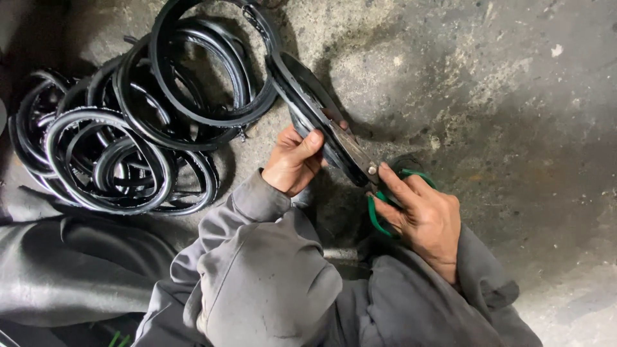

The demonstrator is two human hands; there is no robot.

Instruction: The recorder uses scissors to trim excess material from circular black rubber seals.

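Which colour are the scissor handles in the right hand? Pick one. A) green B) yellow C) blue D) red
A, the right hand grips scissors whose green handles loop out around its fingers, while the blades close on the black rubber ring that the left hand holds.

Black rubber ring (302, 96): flat band, held up on edge off the concrete, tilted, its lower end pinched in the left hand (292, 160). Scissors (369, 177): dull metal blades closed on the band's lower edge, green loop handles gripped by the right hand (421, 215), pivot screw showing.
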